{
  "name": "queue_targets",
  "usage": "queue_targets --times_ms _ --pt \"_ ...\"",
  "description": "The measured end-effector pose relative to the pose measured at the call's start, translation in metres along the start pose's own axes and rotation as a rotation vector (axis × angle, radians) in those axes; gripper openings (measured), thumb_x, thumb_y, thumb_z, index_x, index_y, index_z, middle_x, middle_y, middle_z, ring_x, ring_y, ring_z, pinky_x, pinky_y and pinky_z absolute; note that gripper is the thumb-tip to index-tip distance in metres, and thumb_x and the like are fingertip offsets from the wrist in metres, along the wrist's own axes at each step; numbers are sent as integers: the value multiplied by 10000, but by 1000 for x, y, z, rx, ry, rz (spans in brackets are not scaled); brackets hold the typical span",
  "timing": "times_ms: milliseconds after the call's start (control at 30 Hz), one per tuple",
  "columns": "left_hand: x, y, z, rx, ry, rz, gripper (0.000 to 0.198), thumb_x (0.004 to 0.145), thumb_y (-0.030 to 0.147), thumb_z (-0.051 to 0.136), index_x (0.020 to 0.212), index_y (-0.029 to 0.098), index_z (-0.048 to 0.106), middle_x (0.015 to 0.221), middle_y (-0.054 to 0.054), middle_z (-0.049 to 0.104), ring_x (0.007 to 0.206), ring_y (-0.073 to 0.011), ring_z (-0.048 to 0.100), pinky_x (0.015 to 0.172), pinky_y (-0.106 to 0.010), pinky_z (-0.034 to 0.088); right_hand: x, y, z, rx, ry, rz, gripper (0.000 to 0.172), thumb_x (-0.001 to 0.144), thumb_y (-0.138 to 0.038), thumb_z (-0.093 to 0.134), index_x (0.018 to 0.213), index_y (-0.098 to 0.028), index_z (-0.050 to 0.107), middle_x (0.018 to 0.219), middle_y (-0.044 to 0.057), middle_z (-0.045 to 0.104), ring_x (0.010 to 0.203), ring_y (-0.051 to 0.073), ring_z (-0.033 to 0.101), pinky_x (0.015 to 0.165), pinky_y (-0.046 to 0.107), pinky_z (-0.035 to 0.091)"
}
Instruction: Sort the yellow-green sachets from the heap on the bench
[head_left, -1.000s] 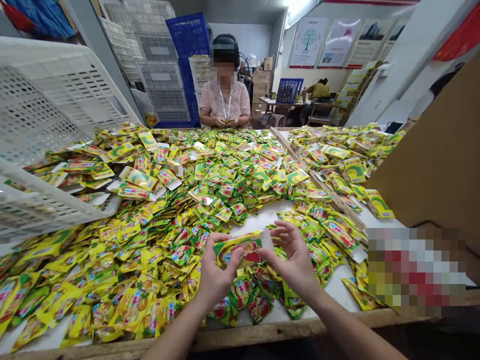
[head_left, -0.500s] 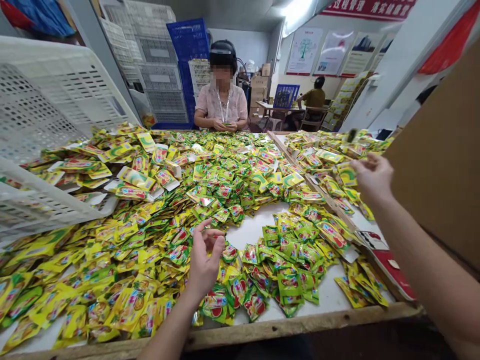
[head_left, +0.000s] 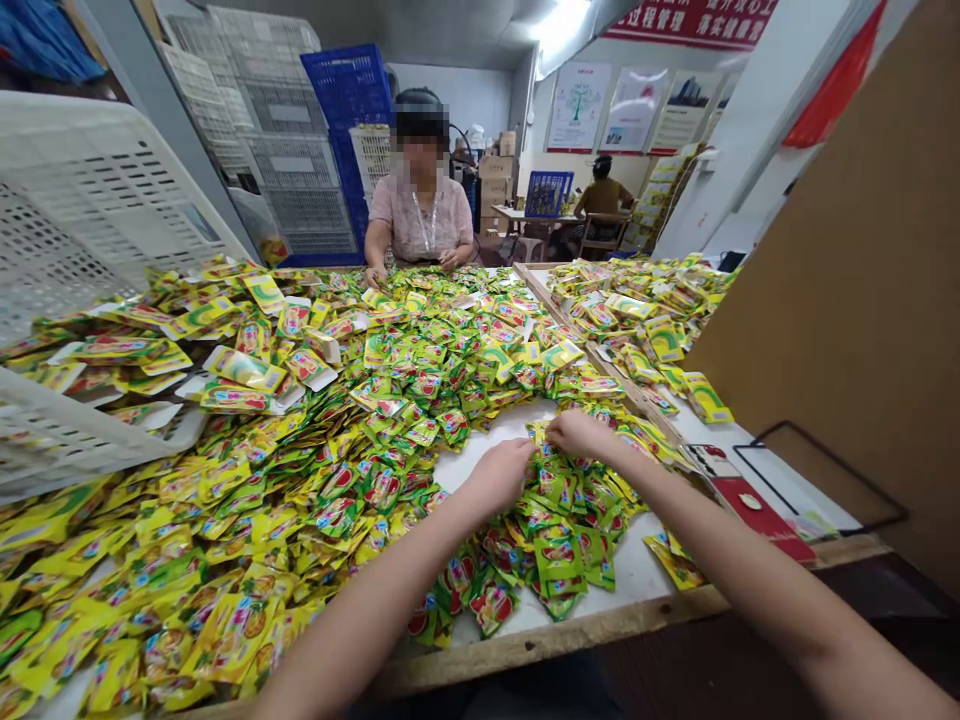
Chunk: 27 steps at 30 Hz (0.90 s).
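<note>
Over the bare white patch, my left hand [head_left: 504,472] and my right hand [head_left: 579,435] have come close together. The fingers of both are pinched around a small green-and-yellow sachet [head_left: 538,433], mostly hidden by the fingertips. Just below them lies a loose pile of green sachets [head_left: 559,565] with red fruit pictures. To the left, a wide heap of yellow sachets [head_left: 240,620] spreads across the white tabletop [head_left: 459,464]. Printed yellow-green cartons [head_left: 245,369] lie on the heap farther back, some with open white flaps.
A white perforated crate [head_left: 112,190] leans at the left. A wooden divider [head_left: 630,392] runs along the right, with more cartons [head_left: 664,338] beyond it. A red booklet [head_left: 761,515] and a brown cardboard panel [head_left: 840,330] stand nearer. Across the table sits a co-worker [head_left: 424,220].
My right hand has swung from the far right, over the cartons, to the middle. My left hand has moved right and closed from an open pose. The view has shifted right.
</note>
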<state>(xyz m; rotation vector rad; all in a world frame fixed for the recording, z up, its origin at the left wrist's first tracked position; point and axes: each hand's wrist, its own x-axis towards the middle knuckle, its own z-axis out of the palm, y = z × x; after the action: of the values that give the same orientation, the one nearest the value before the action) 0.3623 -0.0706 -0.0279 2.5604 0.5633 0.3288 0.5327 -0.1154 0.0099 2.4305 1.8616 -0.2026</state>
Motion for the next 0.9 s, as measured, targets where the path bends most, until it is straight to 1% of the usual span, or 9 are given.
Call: queue_targets --times_ms 67,167,267,400,500,600,700,800,900 --pt "11 -1 7 53 -51 -63 218 754 166 653 971 145 636 1024 -109 660 973 -243 619 866 -386 493 7 -11 3 -42 -64 31 247 899 -339 539 1003 -137 635 970 74 675 845 167 647 780 348 524" --pt "8 -7 12 94 -71 -163 227 838 297 614 996 134 608 1024 -70 636 928 -196 614 830 -407 505 12 -18 7 -78 -105 63 256 904 -351 534 1053 -155 602 1043 65 632 881 164 624 779 348 526" --pt "-4 -16 9 67 -34 -205 154 856 229 582 970 134 620 960 -70 639 899 -190 614 818 -380 497 13 -15 7 -86 -112 75 262 898 -338 544 1067 -144 596 1067 73 622 915 179 618 796 361 519" --pt "-21 -25 -5 -44 130 -211 203 815 80 517 928 167 662 968 -106 622 970 -226 591 862 -348 451 12 -10 9 -53 -130 35 231 892 -331 553 1014 -144 612 1057 71 626 931 177 608 826 376 505" --pt "-34 -25 -18 -156 273 -226 171 851 184 494 929 170 646 957 -82 597 930 -207 580 831 -328 453 14 -12 13 10 -120 12 186 867 -324 584 904 -147 627 993 51 641 901 167 603 816 365 496" --pt "-48 -20 -27 -269 348 -244 207 862 330 492 918 159 594 736 -12 561 695 -161 562 637 -272 461 19 -15 13 115 -47 12 150 820 -258 619 742 -131 614 858 70 653 816 186 608 752 339 482" --pt "-61 -10 -31 -605 434 -250 271 820 422 530 910 166 547 645 40 497 600 -123 519 574 -237 443 16 -17 6 252 92 4 216 833 -204 524 633 -141 575 789 127 647 805 236 606 710 332 450" --pt "-72 1 -32 -1049 527 -268 353 709 478 652 850 178 530 699 38 516 667 -115 554 652 -238 468 -2 -27 1 402 204 -31 265 879 -276 407 715 -151 573 803 118 646 810 235 612 682 315 450" --pt "-78 9 -33 -1213 586 -312 431 641 518 710 844 187 525 725 38 525 685 -114 568 674 -244 481 -29 -48 2 749 151 -118 311 868 -443 431 869 -164 568 772 48 645 709 174 619 619 280 481"
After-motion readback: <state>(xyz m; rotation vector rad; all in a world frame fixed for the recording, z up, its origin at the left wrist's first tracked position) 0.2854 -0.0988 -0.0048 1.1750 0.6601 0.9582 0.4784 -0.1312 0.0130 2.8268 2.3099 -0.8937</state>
